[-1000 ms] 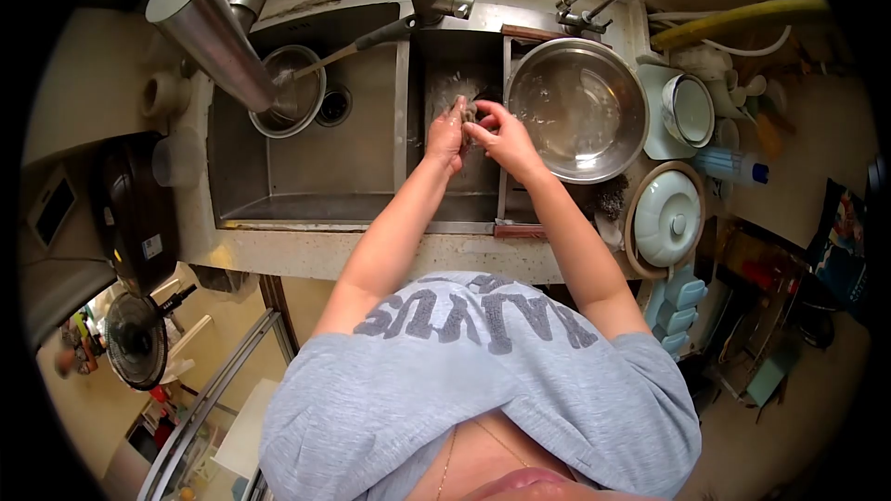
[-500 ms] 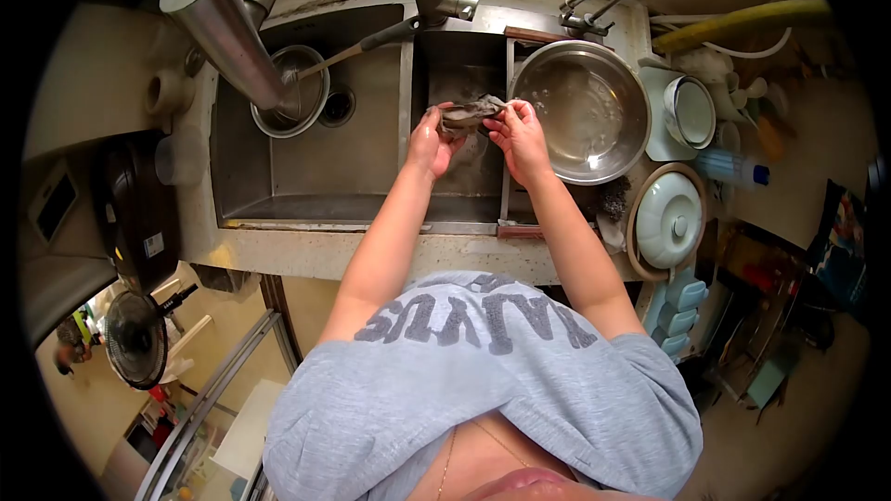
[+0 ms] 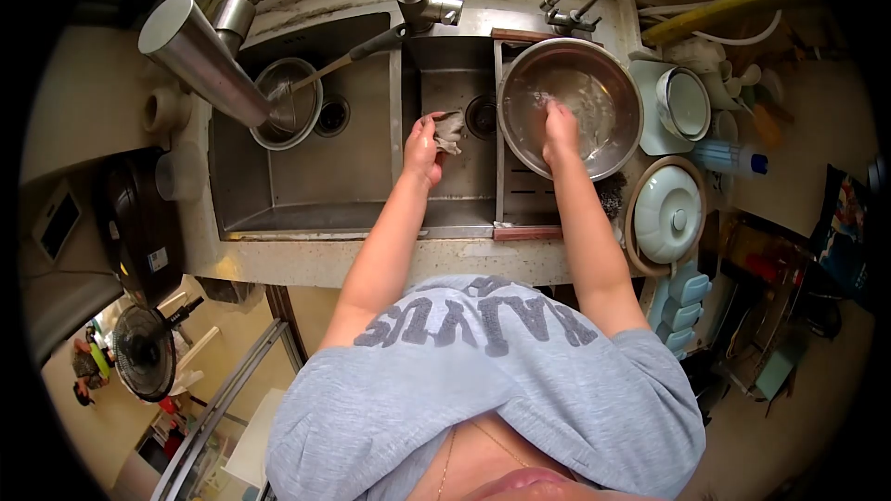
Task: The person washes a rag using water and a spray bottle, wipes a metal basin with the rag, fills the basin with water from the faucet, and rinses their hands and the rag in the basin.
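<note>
Over the narrow middle sink basin (image 3: 455,187), my left hand (image 3: 423,150) is closed on a limp greyish wet piece (image 3: 448,132) that looks like cloth or skin. Its drain shows just to the right of the piece. My right hand (image 3: 561,132) reaches into the large round metal bowl (image 3: 626,134) at the right of the sink. The bowl holds water, which is disturbed near my fingertips. The right fingers look drawn together, and their tips are partly hidden, so whether they hold something cannot be made out.
In the large left basin (image 3: 362,162) a metal pot (image 3: 317,102) holds a long-handled strainer. Faucets (image 3: 422,9) rise behind the sink. White bowls (image 3: 685,102) and a lidded light-green dish (image 3: 667,213) stand at the right. A fan (image 3: 144,353) is at lower left.
My hands have moved apart. The right one let go of the greyish piece and moved right into the metal bowl, while the left one kept the piece. The view has shifted slightly.
</note>
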`<state>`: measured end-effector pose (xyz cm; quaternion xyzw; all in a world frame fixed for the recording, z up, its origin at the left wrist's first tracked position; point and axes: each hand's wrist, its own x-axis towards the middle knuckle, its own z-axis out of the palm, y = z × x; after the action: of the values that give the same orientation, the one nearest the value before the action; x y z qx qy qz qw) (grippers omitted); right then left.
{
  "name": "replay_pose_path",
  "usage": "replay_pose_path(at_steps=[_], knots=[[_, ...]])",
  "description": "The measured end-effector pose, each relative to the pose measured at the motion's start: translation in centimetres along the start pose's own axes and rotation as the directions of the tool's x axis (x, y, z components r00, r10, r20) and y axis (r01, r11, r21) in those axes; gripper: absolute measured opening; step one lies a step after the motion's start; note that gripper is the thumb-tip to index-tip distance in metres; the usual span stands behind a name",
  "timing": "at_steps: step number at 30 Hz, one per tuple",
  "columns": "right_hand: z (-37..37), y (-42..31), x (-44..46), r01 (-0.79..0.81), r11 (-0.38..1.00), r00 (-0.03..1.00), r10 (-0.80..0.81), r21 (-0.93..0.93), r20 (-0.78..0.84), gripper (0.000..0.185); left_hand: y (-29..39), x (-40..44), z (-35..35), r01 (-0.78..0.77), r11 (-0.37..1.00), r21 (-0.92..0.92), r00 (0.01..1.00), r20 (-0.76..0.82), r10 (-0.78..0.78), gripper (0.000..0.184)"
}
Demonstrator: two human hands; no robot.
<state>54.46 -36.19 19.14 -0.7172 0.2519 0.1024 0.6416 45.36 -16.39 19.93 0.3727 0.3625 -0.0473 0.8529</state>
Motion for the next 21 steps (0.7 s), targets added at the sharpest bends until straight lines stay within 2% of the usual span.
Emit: replay_pose_path(at_steps=[1, 2, 5, 7, 8, 9, 10, 12, 13, 14, 15, 16, 17, 18, 19, 20, 21], knots=[[0.0, -1.2, -1.0, -0.266, 0.933, 0.948, 0.207, 0.242, 0.242, 0.025, -0.1, -0.1, 0.1, 0.030, 1.000, 0.003, 1.000, 0.008, -0.030, 0.027], [0.1, -2.5, -2.2, -0.546, 0.744, 0.798, 0.322, 0.385, 0.509, 0.026, -0.2, -0.1, 0.3, 0.032, 0.999, -0.008, 0.999, 0.028, -0.032, 0.027], [1.3, -6.6, -6.6, -0.439, 0.896, 0.630, 0.247, 0.076, 0.736, 0.026, -0.7, 0.4, 0.4, 0.074, 0.997, -0.033, 0.994, 0.085, -0.071, 0.029], [1.9, -6.0, -6.1, -0.090, 0.996, 0.836, 0.069, 0.013, 0.544, 0.027, -0.1, 0.1, 1.2, 0.105, 0.992, -0.071, 0.994, 0.034, -0.103, 0.030], [2.3, -5.2, -5.2, 0.085, 0.995, 0.895, -0.053, -0.052, 0.444, 0.028, 0.1, 0.0, 1.6, 0.118, 0.989, -0.093, 0.993, 0.010, -0.118, 0.030], [2.3, -1.2, -1.0, 0.382, 0.908, 0.916, -0.348, -0.169, 0.199, 0.027, 0.0, 0.3, 1.3, 0.125, 0.985, -0.122, 0.992, 0.051, -0.120, 0.030], [1.5, -0.3, -0.3, 0.445, 0.830, 0.890, -0.451, -0.337, 0.065, 0.026, -0.4, 0.9, 0.6, 0.132, 0.980, -0.151, 0.989, 0.091, -0.119, 0.030], [0.8, -0.6, 0.3, 0.441, 0.614, 0.722, -0.676, -0.655, -0.148, 0.026, -0.8, 1.8, -0.2, 0.145, 0.973, -0.182, 0.981, 0.153, -0.118, 0.030], [0.8, -1.0, 0.1, 0.229, 0.897, 0.965, -0.260, -0.378, -0.031, 0.024, -1.0, 2.1, -0.4, 0.151, 0.971, -0.184, 0.977, 0.174, -0.119, 0.030], [0.5, -1.4, -0.2, -0.069, 0.998, 0.982, 0.070, -0.016, 0.177, 0.025, -1.4, 2.3, -0.5, 0.159, 0.969, -0.187, 0.973, 0.195, -0.122, 0.030], [0.7, -3.2, -2.4, -0.440, 0.861, 0.835, 0.288, 0.255, 0.469, 0.025, -1.2, 1.9, 0.5, 0.147, 0.962, -0.228, 0.986, 0.116, -0.122, 0.029], [1.2, -3.5, -3.6, -0.460, 0.843, 0.772, 0.224, 0.280, 0.594, 0.027, -1.1, 1.9, 0.6, 0.193, 0.945, -0.263, 0.975, 0.155, -0.157, 0.027], [1.8, -3.7, -4.7, -0.408, 0.875, 0.707, 0.123, 0.259, 0.697, 0.027, -0.9, 1.8, 0.3, 0.239, 0.925, -0.296, 0.963, 0.195, -0.186, 0.027], [2.4, -4.8, -6.4, -0.257, 0.964, 0.739, 0.152, 0.066, 0.657, 0.027, -0.9, 1.6, 0.2, 0.286, 0.902, -0.324, 0.948, 0.233, -0.217, 0.026], [3.5, -4.9, -7.8, -0.126, 0.991, 0.812, 0.073, 0.051, 0.579, 0.028, 1.0, -0.9, 3.0, 0.265, 0.890, -0.370, 0.963, 0.056, -0.263, 0.027], [4.7, -4.9, -8.8, 0.001, 1.000, 0.868, -0.013, 0.024, 0.497, 0.030, 1.0, -1.5, 3.0, 0.282, 0.892, -0.353, 0.959, 0.114, -0.258, 0.027], [5.9, -2.8, -8.3, 0.033, 0.997, 0.905, -0.058, 0.067, 0.421, 0.031, 1.0, -2.0, 3.0, 0.298, 0.893, -0.336, 0.952, 0.170, -0.254, 0.027]])
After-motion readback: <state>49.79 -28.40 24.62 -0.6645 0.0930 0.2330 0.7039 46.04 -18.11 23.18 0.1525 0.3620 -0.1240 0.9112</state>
